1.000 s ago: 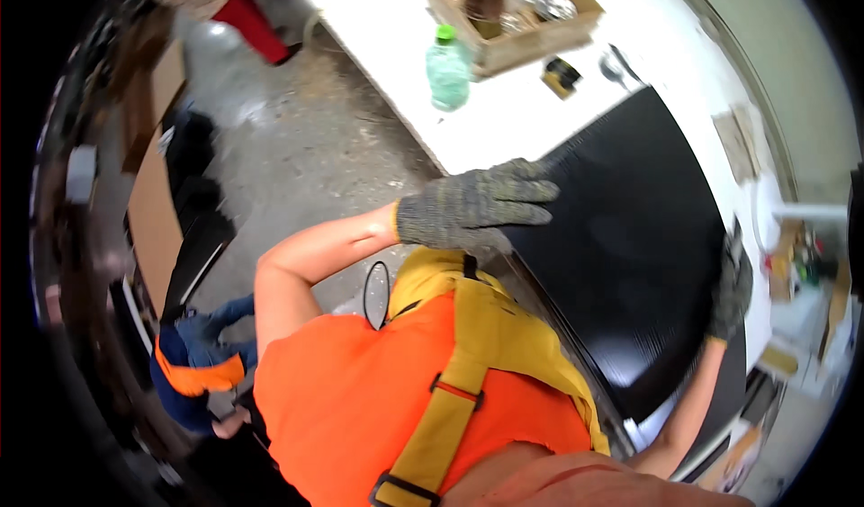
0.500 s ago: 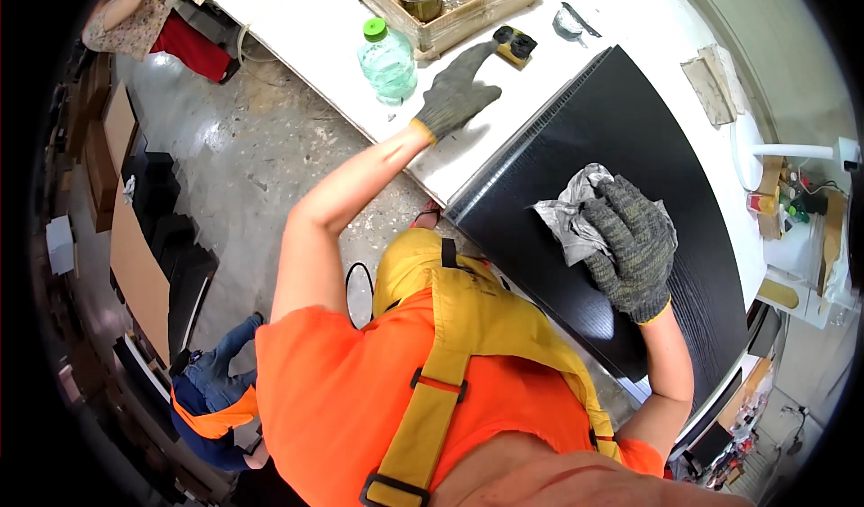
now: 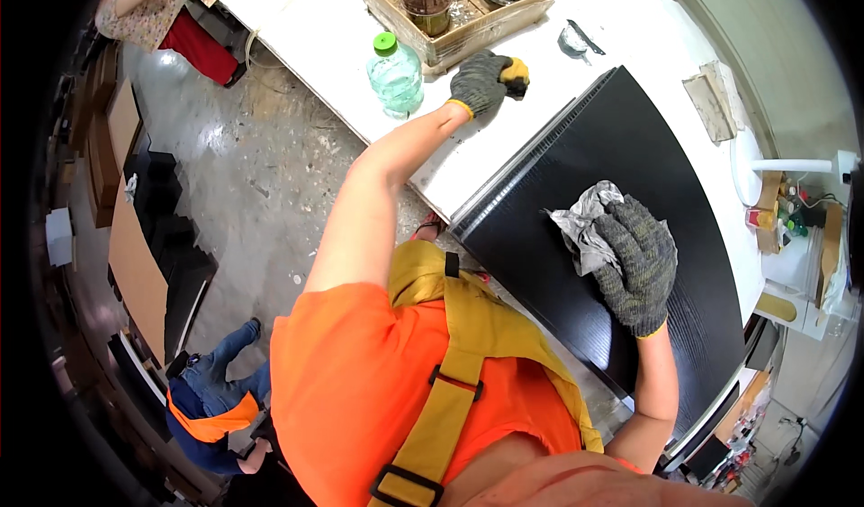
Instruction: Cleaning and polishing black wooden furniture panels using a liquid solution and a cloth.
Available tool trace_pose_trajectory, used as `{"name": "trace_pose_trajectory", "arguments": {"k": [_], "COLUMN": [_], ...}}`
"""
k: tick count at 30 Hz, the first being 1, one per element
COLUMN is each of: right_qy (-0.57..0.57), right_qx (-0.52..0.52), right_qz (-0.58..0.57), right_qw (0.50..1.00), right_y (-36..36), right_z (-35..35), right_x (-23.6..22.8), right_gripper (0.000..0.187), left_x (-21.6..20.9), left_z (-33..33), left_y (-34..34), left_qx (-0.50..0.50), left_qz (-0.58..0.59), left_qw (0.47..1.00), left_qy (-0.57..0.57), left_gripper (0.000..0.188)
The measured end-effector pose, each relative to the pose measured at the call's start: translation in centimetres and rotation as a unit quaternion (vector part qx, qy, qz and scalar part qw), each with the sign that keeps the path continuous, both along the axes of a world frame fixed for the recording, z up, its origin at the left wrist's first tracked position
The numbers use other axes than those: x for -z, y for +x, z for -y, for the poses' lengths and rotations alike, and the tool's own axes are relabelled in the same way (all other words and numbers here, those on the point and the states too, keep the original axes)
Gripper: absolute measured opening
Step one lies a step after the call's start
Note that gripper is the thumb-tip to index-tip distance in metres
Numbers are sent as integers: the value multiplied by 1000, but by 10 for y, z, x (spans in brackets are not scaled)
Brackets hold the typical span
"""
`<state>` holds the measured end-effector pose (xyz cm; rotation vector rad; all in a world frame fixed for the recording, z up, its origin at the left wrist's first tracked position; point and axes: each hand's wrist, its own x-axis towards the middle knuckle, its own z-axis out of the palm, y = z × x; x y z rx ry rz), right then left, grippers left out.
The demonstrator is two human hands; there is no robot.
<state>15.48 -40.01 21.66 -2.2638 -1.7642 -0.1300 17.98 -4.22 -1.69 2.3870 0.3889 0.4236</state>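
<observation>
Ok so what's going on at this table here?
The person's gloved left hand is on a small yellow-and-black block, apparently gripping it, near an open cardboard box and a green-capped bottle. The gloved right hand lies over a crumpled grey cloth on a black panel, which rests on the white table.
</observation>
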Motion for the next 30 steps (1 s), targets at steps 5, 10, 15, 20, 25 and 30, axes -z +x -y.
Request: {"name": "trace_pose_trajectory", "arguments": {"k": [5,10,15,20,25,30], "right_qy": [-11,-10,-20,-10,-8,-1], "right_qx": [17,30,48,106,159,137], "right_qz": [-15,-5,-5,-16,-8,-2], "right_qw": [1000,1000,999,994,987,991], "right_y": [-1,-4,-7,-8,-10,-12], "right_z": [0,-1,-1,-2,0,-3], "right_x": [0,1,2,8,13,10], "right_gripper": [48,48,49,51,50,48], "left_x": [-3,3,7,6,-6,-51], "left_z": [-1,-9,-3,-3,-2,19], "left_y": [-44,-40,-24,-10,-39,-108], "left_qx": [-28,7,-65,-84,-65,-11], "left_qz": [-24,4,42,117,5,90], "left_qw": [997,1000,997,989,970,942], "left_qy": [66,-20,4,-12,-232,-324], "left_gripper": [68,73,60,46,61,64]}}
